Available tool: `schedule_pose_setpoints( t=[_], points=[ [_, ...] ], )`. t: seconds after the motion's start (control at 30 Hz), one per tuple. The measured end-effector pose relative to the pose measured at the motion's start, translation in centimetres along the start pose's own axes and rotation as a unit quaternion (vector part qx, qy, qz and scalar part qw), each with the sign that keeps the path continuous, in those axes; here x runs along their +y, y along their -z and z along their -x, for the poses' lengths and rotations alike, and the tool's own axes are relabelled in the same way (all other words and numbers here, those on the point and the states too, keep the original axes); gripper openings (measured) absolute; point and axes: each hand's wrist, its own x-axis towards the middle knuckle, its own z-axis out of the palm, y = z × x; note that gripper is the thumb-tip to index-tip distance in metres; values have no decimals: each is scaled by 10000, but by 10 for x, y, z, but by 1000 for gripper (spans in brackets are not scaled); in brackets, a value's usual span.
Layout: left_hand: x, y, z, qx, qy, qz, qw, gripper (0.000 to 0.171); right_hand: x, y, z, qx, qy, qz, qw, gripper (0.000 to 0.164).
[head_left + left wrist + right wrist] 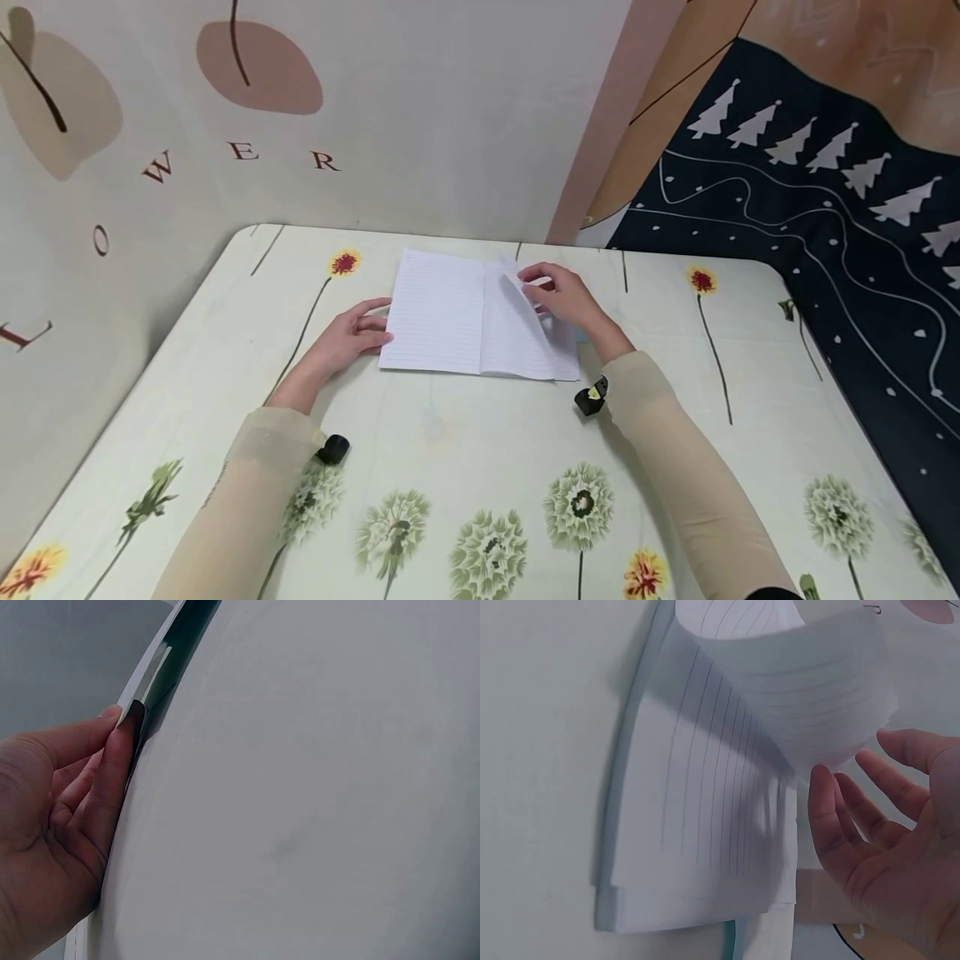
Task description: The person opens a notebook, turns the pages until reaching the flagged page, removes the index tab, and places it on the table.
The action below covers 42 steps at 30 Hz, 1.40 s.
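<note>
An open notebook (435, 312) with white lined pages lies on the table; its left page is flat in the head view. At its left edge my left hand (347, 335) pinches the pages and cover between thumb and fingers. The left wrist view shows the dark green cover (165, 679) just past the fingertips of that hand (71, 795). On the other side, a lifted page (810, 690) curves up and leftward from the right half. My right hand (566, 296) has its loosely bent fingers against the raised page's edge. More lined pages (697, 802) lie beneath it.
A flower-print cloth covers the table (450, 433). Behind stands a pale wall hanging (450, 125) with printed letters, and a dark tree-pattern cloth (795, 217) hangs at the right. Small black cameras (333, 450) sit at both wrists.
</note>
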Motion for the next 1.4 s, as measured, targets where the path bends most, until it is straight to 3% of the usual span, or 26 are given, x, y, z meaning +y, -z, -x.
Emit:
schedule_pose_setpoints(
  t=[0.43,1.4],
  points=[
    [-2,-1,0,17,30,-56,10000,65,1,-7,-1,-119,-20,-55,9999,40],
    [0,0,-1,50,-5,-133,9999,64,-2,-20,-4,-213,382,-90,9990,33]
  ],
)
